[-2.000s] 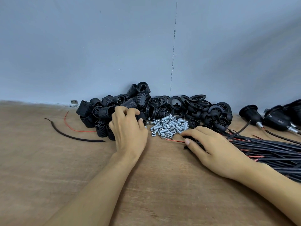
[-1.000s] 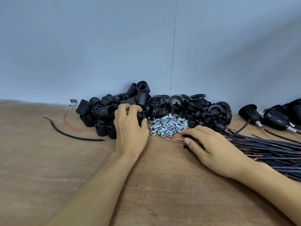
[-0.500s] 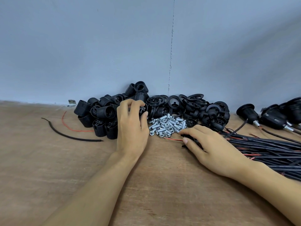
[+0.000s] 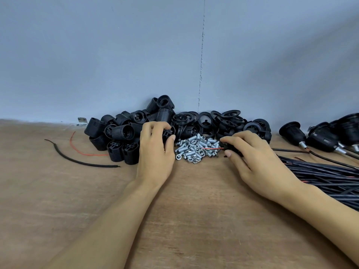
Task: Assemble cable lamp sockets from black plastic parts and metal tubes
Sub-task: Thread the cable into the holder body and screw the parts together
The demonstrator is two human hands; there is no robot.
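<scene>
A heap of black socket bodies (image 4: pixel 120 133) lies against the wall, with black rings and caps (image 4: pixel 223 121) to its right. In front sits a small pile of silver metal tubes and nuts (image 4: pixel 194 150). My left hand (image 4: pixel 155 150) curls its fingers around a black socket part (image 4: pixel 168 133) at the heap's right edge. My right hand (image 4: pixel 254 158) pinches the end of a black cable (image 4: pixel 226 146), whose red and black wire tips stick out over the metal pile. Most of that cable end is hidden under my fingers.
A bundle of black cables (image 4: pixel 326 175) runs off to the right. Several assembled sockets on cables (image 4: pixel 318 136) lie at the far right by the wall. A loose black cable scrap (image 4: pixel 77 162) and a red wire (image 4: pixel 85 153) lie left on the wooden table (image 4: pixel 184 220).
My right hand has lifted the cable end off the table and moved it up over the metal pile. My left hand has slid right and closed on a socket part.
</scene>
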